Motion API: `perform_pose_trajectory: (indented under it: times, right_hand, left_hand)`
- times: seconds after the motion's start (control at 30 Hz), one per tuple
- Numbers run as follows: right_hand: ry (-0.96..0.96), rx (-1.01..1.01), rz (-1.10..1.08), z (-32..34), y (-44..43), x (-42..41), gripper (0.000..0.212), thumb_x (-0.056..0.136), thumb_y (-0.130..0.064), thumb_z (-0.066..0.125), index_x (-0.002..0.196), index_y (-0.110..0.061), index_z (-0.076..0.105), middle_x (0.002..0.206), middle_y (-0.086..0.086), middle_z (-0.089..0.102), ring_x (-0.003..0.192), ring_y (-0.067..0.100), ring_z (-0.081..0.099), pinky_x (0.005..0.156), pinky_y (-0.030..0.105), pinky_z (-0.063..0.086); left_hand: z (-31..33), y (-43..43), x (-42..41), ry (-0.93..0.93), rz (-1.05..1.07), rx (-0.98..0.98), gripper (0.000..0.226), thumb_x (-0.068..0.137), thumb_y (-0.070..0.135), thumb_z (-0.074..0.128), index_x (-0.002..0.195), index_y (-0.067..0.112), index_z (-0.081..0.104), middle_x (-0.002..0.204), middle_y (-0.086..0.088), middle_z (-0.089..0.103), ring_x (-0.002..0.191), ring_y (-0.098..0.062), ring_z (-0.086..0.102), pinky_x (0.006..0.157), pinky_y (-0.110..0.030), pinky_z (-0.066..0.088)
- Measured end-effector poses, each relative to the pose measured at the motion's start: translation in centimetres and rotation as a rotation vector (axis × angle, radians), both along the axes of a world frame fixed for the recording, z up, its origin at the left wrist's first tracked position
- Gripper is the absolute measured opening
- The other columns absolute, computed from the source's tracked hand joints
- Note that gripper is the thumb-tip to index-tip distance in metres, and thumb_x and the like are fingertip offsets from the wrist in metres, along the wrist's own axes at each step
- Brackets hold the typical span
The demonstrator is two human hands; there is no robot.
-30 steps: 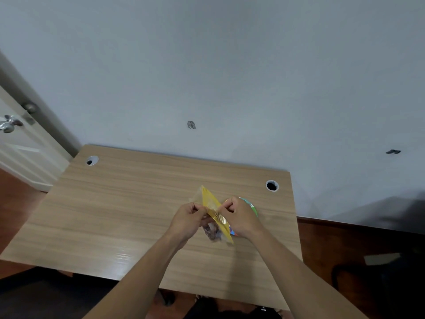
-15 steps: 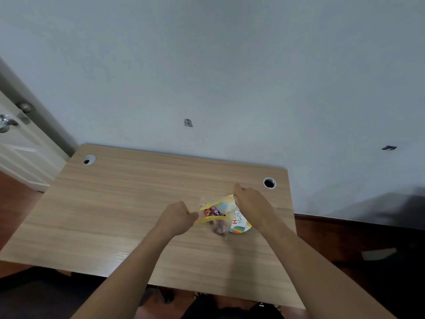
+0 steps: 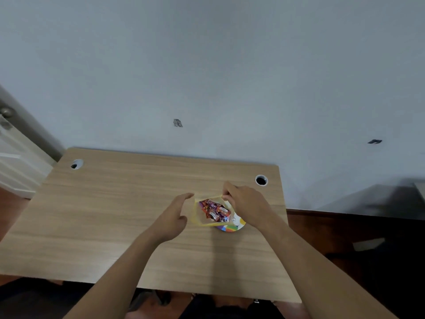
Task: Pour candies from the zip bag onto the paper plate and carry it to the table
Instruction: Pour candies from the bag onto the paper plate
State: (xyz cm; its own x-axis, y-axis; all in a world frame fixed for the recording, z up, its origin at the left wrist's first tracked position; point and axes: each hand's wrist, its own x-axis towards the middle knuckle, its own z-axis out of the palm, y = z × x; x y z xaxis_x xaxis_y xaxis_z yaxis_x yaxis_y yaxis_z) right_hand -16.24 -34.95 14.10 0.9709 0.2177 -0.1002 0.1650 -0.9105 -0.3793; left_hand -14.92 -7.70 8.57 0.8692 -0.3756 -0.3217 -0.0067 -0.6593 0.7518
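Note:
A clear zip bag with a yellow rim (image 3: 195,212) lies open over a colourful paper plate (image 3: 232,226) on the wooden desk (image 3: 110,210). Wrapped candies (image 3: 214,209), red, orange and purple, show through the bag's mouth. My right hand (image 3: 249,204) pinches the bag's far right corner and hides part of the plate. Just left of the bag is my left hand (image 3: 173,218), with finger and thumb spread apart. Its index fingertip reaches the bag's far left corner, and nothing is gripped in it.
The desk stands against a pale wall, with cable holes at its back left (image 3: 76,164) and back right (image 3: 261,180). A white door (image 3: 16,166) is at the left. Dark floor and a dark object (image 3: 391,199) lie to the right.
The bag went from pinched upright between both hands to pulled wide open over the plate. My left hand has let go and spread; my right hand moved farther back.

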Motion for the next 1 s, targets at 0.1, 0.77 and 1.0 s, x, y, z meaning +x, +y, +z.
perform_pose_trajectory:
  times: [0.1,0.77,1.0]
  right_hand:
    - [-0.013,-0.012,0.016,0.3,-0.4,-0.2,0.011,0.11,-0.039,0.047,0.106,-0.03,0.051,0.095,-0.006,0.07,0.088,0.027,0.064,0.071,0.043,0.052]
    - [0.405,1.181,-0.825,-5.0,-6.0,-3.0,0.083,0.103,-0.076,0.029,0.12,-0.013,0.08,0.119,0.004,0.084,0.125,0.026,0.074,0.106,0.044,0.056]
    - [0.572,1.077,-0.732,-9.4,-4.3,-3.9,0.086,0.086,-0.099,0.022,0.131,-0.047,0.073,0.148,0.005,0.069,0.135,0.027,0.067,0.12,0.056,0.046]
  left_hand:
    - [-1.7,-1.3,0.9,-0.141,-0.072,0.072,0.092,0.094,0.002,0.07,0.169,0.027,0.023,0.175,0.002,0.028,0.165,-0.019,0.02,0.132,-0.034,0.02]
    - [-1.7,-7.4,0.7,0.262,0.094,-0.394,0.05,0.113,0.014,0.05,0.066,0.028,0.061,0.058,0.012,0.043,0.055,-0.012,0.042,0.057,-0.03,0.043]
    - [-4.4,-10.1,0.0,0.42,0.326,-0.443,0.026,0.114,0.025,0.048,0.097,0.015,0.066,0.076,0.002,0.067,0.069,-0.018,0.061,0.063,-0.029,0.051]
